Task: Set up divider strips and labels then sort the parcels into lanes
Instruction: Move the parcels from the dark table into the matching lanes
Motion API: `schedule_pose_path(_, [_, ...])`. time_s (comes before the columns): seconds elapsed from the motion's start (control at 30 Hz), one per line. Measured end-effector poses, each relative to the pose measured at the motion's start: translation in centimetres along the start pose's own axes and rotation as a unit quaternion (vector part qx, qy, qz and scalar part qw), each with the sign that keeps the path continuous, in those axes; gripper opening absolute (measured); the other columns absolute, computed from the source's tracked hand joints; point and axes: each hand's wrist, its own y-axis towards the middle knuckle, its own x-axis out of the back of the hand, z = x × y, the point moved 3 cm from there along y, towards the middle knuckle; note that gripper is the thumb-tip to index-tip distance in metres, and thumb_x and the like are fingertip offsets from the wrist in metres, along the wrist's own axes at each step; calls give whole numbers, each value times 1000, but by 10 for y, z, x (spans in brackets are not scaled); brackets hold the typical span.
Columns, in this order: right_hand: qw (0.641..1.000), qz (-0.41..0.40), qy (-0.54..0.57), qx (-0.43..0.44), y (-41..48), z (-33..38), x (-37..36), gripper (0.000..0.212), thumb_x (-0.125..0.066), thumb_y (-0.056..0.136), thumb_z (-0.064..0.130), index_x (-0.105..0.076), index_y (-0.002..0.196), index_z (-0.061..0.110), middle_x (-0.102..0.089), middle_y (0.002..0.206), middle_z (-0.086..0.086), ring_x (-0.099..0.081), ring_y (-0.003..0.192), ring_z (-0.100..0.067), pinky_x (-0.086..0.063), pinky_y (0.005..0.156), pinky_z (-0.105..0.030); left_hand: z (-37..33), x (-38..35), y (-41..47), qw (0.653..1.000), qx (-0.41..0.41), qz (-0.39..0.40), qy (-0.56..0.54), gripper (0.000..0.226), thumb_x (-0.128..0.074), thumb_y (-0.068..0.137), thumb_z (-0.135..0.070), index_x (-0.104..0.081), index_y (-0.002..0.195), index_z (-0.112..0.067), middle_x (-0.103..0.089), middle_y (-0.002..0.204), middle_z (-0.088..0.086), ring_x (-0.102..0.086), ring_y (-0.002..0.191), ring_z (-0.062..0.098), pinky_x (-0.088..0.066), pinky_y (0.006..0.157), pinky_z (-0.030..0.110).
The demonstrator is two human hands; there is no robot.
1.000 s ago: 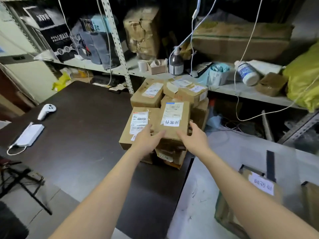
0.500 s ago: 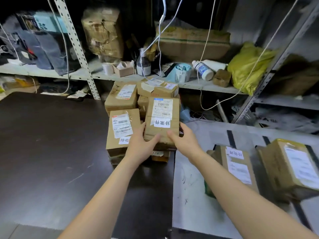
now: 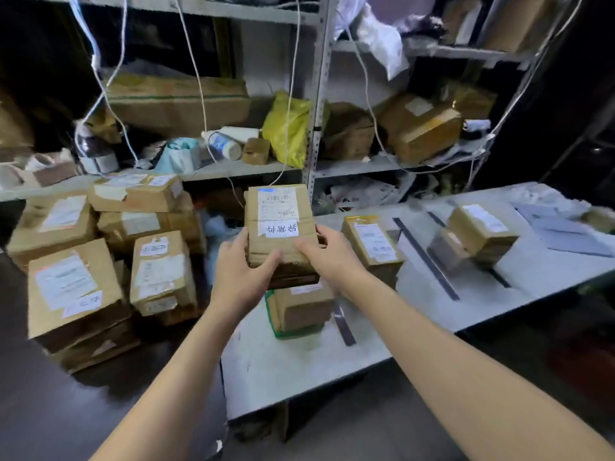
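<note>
Parcel (image 3: 283,246): handwritten slip (image 3: 278,229) reads 异常件, upside down; shipping label (image 3: 279,202) illegible.

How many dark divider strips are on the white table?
3: short strip beside the near parcel, long strip mid-table, third strip partly behind the far parcel; more may be hidden.

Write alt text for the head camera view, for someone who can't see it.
The left hand and right hand grip a cardboard parcel with a white label over the left end of a white table marked with black divider strips, where other parcels sit. A stack of parcels sits on the dark table to the left.
</note>
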Motion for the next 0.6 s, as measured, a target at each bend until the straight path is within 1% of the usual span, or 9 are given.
schedule_pose_path(0.07, [1000, -20, -1, 1, -7, -17, 46, 34, -64, 94, 34, -66, 127, 30, -70, 118, 13, -64, 110, -10, -52, 95, -30, -24, -41, -4, 1000, -18, 10, 0, 50, -66, 79, -56, -59, 127, -42, -65, 116, -12, -57, 115, 13, -51, 100, 42])
schedule_pose_path(0.2, [998, -56, 14, 4, -23, -63, 144, 28, -64, 93, 31, -68, 121, 30, -70, 110, 18, -64, 103, -6, -51, 90, -22, -73, -135, -14, 998, -45, 33, 9, 46, -67, 78, -57, -61, 121, -41, -68, 112, -12, -62, 111, 16, -53, 95, 46])
schedule_pose_path(0.3, [997, -71, -2, -15, -31, -108, 218, 34, -62, 88, 41, -68, 121, 34, -71, 113, 17, -65, 107, -10, -54, 95, -34, -109, -213, -27, 997, -49, 53, -12, 47, -70, 76, -56, -60, 120, -43, -69, 114, -12, -63, 112, 16, -54, 96, 47])
schedule_pose_path(0.4, [995, -89, -27, -32, -44, -151, 291, 42, -58, 89, 45, -64, 129, 33, -70, 118, 15, -63, 109, -12, -55, 94, -39, -142, -292, -49, 994, -25, 95, -50, 57, -75, 74, -54, -55, 126, -41, -66, 122, -7, -65, 110, 12, -57, 93, 41])
schedule_pose_path(0.47, [992, -110, -38, -50, -52, -180, 335, 49, -56, 84, 51, -64, 129, 33, -69, 118, 15, -63, 109, -15, -55, 95, -44, -160, -341, -63, 990, -9, 117, -72, 64, -77, 71, -53, -52, 129, -40, -64, 124, -2, -65, 109, 12, -59, 91, 40])
schedule_pose_path(0.53, [988, -128, -49, -72, -61, -206, 375, 54, -56, 79, 56, -64, 128, 35, -70, 117, 16, -63, 110, -16, -54, 96, -46, -175, -388, -74, 988, -1, 136, -75, 64, -77, 67, -58, -49, 124, -47, -63, 123, -3, -63, 112, 15, -58, 92, 42])
schedule_pose_path(0.6, [983, -146, -46, -96, -67, -233, 409, 54, -56, 76, 58, -65, 124, 36, -71, 113, 18, -65, 107, -13, -56, 94, -45, -186, -430, -82, 984, 6, 160, -72, 67, -78, 65, -60, -49, 125, -48, -65, 119, -5, -62, 113, 17, -58, 92, 44])
